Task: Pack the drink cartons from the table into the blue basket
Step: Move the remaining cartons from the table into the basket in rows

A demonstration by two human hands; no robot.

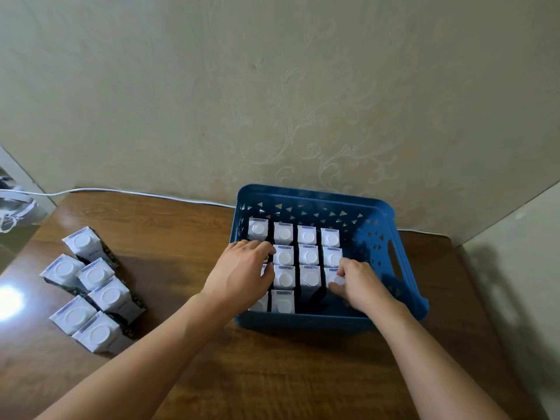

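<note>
The blue basket [409,286] stands on the wooden table against the wall. Several white drink cartons [308,256] with round white caps stand upright inside it in neat rows. My left hand [242,274] reaches over the basket's left wall, fingers curled onto a carton in the leftmost column, which it mostly hides. My right hand [360,284] is inside the basket, gripping the carton [333,275] at the right end of the third row. Several more cartons [94,286] stand clustered on the table at the left.
A white cable [136,194] runs along the table's back edge by the wall. The table [272,374] ends at the left, where a bright reflection lies. Space remains in the basket's right side and front right corner.
</note>
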